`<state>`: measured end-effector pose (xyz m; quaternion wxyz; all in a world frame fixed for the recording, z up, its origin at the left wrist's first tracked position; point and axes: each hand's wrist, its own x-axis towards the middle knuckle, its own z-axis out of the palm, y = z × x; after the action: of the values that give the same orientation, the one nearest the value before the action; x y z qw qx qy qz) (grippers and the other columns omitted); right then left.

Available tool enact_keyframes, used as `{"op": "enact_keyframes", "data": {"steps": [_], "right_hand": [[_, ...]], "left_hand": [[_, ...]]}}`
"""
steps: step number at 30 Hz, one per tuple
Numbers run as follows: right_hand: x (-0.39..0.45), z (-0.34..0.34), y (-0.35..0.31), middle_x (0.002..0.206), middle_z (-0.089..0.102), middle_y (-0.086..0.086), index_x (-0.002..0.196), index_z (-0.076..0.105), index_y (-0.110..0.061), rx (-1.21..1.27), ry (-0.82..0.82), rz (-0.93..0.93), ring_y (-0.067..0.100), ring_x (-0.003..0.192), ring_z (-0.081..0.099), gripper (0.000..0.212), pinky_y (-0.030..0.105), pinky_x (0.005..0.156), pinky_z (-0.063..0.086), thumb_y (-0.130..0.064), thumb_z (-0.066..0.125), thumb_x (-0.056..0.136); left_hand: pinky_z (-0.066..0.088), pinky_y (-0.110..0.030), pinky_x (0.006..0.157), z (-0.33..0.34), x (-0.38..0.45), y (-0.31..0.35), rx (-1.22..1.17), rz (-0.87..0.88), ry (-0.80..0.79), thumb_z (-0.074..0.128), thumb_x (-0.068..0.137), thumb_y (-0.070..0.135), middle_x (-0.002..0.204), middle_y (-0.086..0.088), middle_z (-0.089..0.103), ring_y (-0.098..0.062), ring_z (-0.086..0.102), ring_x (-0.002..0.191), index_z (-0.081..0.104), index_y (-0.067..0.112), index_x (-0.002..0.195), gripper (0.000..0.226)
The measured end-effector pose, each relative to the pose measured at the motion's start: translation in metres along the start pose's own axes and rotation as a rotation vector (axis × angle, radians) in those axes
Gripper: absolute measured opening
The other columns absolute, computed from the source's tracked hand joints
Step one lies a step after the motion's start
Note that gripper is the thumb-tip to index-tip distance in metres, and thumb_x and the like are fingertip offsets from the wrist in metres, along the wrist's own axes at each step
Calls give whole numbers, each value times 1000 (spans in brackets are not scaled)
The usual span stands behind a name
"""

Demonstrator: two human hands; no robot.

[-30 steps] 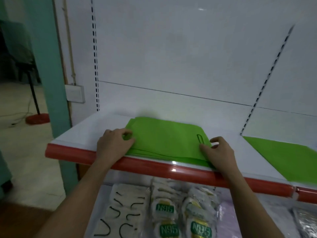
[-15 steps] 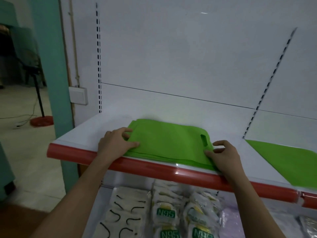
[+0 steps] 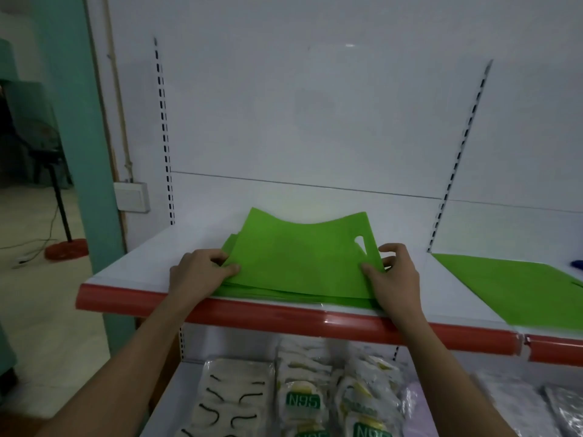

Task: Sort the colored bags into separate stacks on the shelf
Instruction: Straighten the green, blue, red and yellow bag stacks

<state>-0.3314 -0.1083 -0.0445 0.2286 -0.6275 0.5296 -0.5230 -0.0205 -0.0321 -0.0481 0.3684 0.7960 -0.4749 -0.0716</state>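
A stack of flat green bags [image 3: 299, 263] lies on the white shelf [image 3: 151, 260] near its red front edge. My left hand [image 3: 198, 269] pinches the left edge of the top bags, thumb on top. My right hand [image 3: 391, 275] pinches the right edge beside the cut-out handle hole. The far side of the top bags is lifted and bowed upward, while more green bags lie flat beneath. Another green bag [image 3: 517, 288] lies flat on the shelf section to the right, with a small blue thing [image 3: 577, 264] at the frame's right edge.
Packs of N95 masks [image 3: 303, 402] and other wrapped goods fill the lower shelf. A teal pillar [image 3: 79, 152] and a fan stand with a red base [image 3: 64, 249] are at the left. White back panels with slotted uprights rise behind the shelf.
Both hands have gone from resting on the stack's edges to pinching the top bags. The far side of the bags has risen off the stack. The camera moved closer.
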Motion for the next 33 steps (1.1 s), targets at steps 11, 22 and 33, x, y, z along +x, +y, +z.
{"op": "enact_keyframes", "data": {"steps": [11,22,33], "right_hand": [[-4,-14,-54,112,61,11,125,58,-14,248,-168,60,24,82,65,37,28,55,57,3,59,92],[-68,-105,-26,127,57,7,139,51,-17,176,81,166,25,96,65,57,39,85,58,9,59,89],[-135,-276,25,100,59,0,135,55,-10,208,390,266,20,74,61,48,26,54,53,8,58,91]], "left_hand": [[57,-33,66,-27,3,27,-847,149,-246,50,86,-20,104,-9,71,-25,69,78,45,39,133,76],[32,-32,111,32,-34,66,-755,303,-399,50,89,-12,152,-10,38,-20,39,135,46,12,143,60],[35,-24,105,107,-156,192,-876,352,-669,44,92,-13,147,-2,42,-12,44,128,41,10,146,59]]}}
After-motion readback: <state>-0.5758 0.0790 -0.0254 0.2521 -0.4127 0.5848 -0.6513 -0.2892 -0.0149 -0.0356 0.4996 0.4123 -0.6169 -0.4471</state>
